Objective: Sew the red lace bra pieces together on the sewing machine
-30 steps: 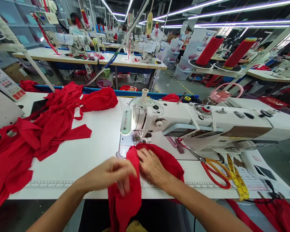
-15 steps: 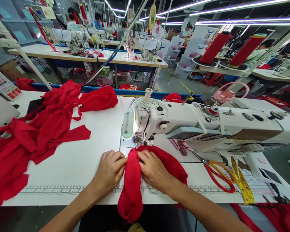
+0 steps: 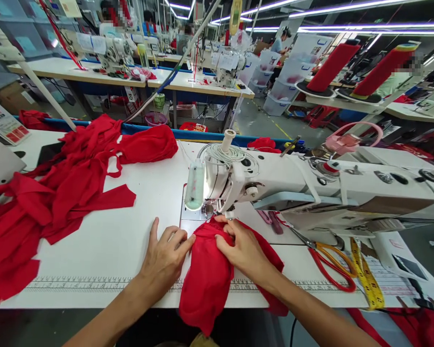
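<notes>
A piece of red fabric (image 3: 206,284) lies in front of the sewing machine (image 3: 275,178), its upper edge near the needle area and its lower end hanging over the table's front edge. My left hand (image 3: 166,253) rests at the cloth's left side, thumb and forefinger pinching its edge while the little finger stretches out. Close to the presser foot, my right hand (image 3: 244,243) grips the upper part of the same fabric with bent fingers and thumb. The fingertips of that hand partly cover the gathered edge.
A heap of red fabric pieces (image 3: 65,193) spreads over the left of the table. Scissors (image 3: 331,262) and a yellow tape measure (image 3: 367,279) lie at right. A printed ruler (image 3: 104,284) runs along the front edge. Red thread cones (image 3: 332,65) stand behind the machine.
My right hand has shifted up and right, nearer the presser foot. The fabric between my hands has spread wider and flatter. The fingers of my left hand have fanned out more.
</notes>
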`<action>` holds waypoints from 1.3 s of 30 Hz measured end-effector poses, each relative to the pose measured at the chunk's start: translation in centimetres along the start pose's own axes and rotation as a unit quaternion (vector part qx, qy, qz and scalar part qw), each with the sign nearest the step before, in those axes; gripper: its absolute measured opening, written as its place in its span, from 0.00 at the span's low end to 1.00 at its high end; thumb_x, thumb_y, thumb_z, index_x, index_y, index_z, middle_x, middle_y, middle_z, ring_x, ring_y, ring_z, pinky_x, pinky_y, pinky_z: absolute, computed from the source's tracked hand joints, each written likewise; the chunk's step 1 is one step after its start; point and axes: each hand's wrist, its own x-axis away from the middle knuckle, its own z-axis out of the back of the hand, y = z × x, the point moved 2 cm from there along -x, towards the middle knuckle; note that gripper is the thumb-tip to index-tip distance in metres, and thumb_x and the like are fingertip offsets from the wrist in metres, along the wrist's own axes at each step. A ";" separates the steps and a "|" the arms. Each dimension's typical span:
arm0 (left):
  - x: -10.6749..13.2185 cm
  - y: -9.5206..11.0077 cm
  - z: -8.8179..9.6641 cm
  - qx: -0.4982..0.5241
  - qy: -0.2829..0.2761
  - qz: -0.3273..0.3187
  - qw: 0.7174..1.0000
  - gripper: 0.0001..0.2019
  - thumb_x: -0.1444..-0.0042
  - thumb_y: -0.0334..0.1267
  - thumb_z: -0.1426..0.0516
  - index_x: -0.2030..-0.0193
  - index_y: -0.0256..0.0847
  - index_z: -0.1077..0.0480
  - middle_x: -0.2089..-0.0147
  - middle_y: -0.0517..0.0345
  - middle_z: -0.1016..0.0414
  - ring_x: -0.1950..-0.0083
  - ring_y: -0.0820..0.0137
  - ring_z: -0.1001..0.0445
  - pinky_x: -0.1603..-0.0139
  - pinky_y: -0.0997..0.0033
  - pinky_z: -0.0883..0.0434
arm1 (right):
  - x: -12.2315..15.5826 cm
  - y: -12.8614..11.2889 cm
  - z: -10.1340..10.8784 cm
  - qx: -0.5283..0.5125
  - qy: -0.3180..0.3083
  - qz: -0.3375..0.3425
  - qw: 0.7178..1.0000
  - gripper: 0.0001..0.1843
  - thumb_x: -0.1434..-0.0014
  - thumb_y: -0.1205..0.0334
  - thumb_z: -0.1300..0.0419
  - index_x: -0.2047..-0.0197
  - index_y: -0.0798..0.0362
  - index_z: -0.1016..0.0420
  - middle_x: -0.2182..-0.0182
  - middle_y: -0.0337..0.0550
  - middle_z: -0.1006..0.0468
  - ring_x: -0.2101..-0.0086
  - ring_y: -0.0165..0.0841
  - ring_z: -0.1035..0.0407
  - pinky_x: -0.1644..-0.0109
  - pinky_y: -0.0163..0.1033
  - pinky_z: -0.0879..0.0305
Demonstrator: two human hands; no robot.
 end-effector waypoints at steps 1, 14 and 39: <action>0.0 -0.1 0.0 0.007 -0.002 0.002 1.000 0.23 0.43 0.17 0.54 0.49 0.39 0.28 0.58 0.52 0.26 0.54 0.59 0.29 0.35 0.29 0.50 | -0.1 0.3 0.3 0.043 0.018 0.017 0.999 0.16 0.40 0.65 0.47 0.48 0.52 0.30 0.74 0.35 0.27 0.72 0.33 0.30 0.68 0.36 0.39; 0.0 -0.1 -0.1 -0.008 -0.011 0.003 1.000 0.22 0.43 0.17 0.53 0.50 0.41 0.28 0.58 0.53 0.26 0.52 0.60 0.29 0.33 0.27 0.52 | 1.0 -2.2 -0.2 0.274 0.067 0.370 0.885 0.17 0.34 0.75 0.50 0.46 0.57 0.28 0.54 0.50 0.21 0.55 0.39 0.31 0.53 0.43 0.40; -1.7 2.1 1.0 0.451 -0.066 0.288 0.842 0.11 0.36 0.45 0.48 0.63 0.43 0.29 0.63 0.58 0.26 0.59 0.64 0.29 0.57 0.67 0.33 | 0.1 -4.1 1.4 0.272 -0.085 0.266 0.921 0.09 0.33 0.70 0.52 0.64 0.53 0.34 0.67 0.43 0.29 0.65 0.37 0.38 0.57 0.43 0.47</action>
